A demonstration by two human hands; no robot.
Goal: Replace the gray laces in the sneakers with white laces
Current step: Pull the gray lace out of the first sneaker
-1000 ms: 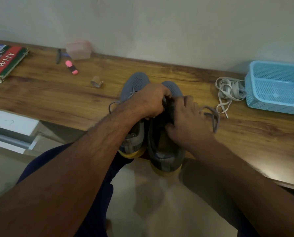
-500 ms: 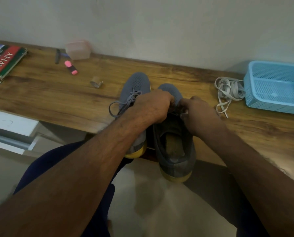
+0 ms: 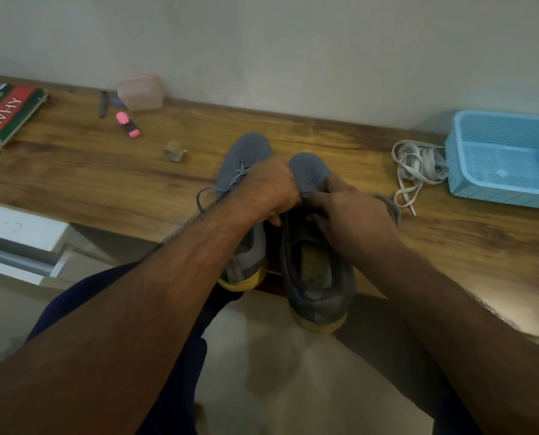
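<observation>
Two gray sneakers with yellow soles stand side by side at the desk's front edge, heels hanging over it. The left sneaker (image 3: pixel 251 149) still carries its gray lace (image 3: pixel 208 193). My left hand (image 3: pixel 269 189) reaches across it and grips the lace area of the right sneaker (image 3: pixel 318 296). My right hand (image 3: pixel 354 216) has its fingers at that shoe's eyelets and pinches a gray lace (image 3: pixel 389 204) that trails out to the right of the hand. The eyelets themselves are hidden by both hands. A bundle of white laces (image 3: pixel 418 164) lies on the desk to the right.
A blue mesh basket (image 3: pixel 506 164) sits at the far right next to the white laces. On the wooden desk (image 3: pixel 89 171) to the left are a book (image 3: pixel 7 117), a pink highlighter (image 3: pixel 129 124), a small tape roll (image 3: pixel 174 151), a pen and a pink box (image 3: pixel 141 91) by the wall.
My right hand moved from over the right sneaker's opening forward to its eyelets, uncovering the insole. The gray lace loop at the right has shrunk. My left hand stayed at the lace area.
</observation>
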